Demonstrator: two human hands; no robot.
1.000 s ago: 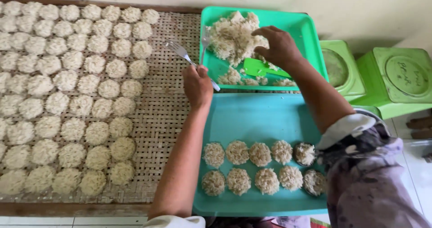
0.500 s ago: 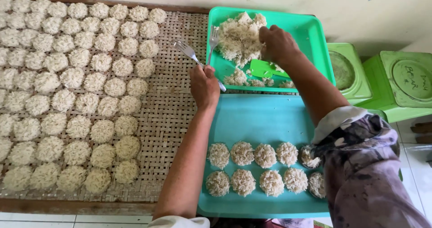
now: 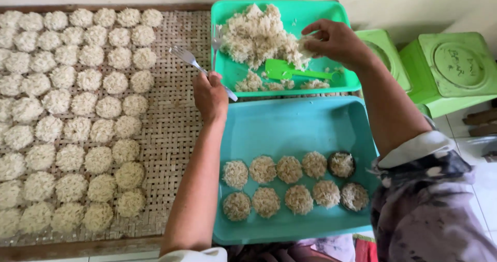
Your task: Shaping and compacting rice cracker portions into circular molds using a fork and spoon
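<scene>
The wide woven bamboo drying mat [image 3: 171, 138] carries rows of round rice cakes [image 3: 77, 112], as before. Beside it, the blue plastic tray [image 3: 290, 127] holds ten more. In the green plastic tray [image 3: 331, 13], the right hand [image 3: 336, 42] has moved from the spatula side and now pinches a clump of the loose cooked-rice heap [image 3: 256, 34]. The left hand [image 3: 209, 94], fist closed, keeps the metal fork [image 3: 189, 60] raised.

Ten round pressed rice cakes [image 3: 290, 184] lie in two rows of five in the blue plastic tray [image 3: 290, 125]. Beyond that tray stands one green plastic tray [image 3: 331, 13] holding one green plastic spatula [image 3: 290, 71]. To its right stand two green square containers [image 3: 455, 65].
</scene>
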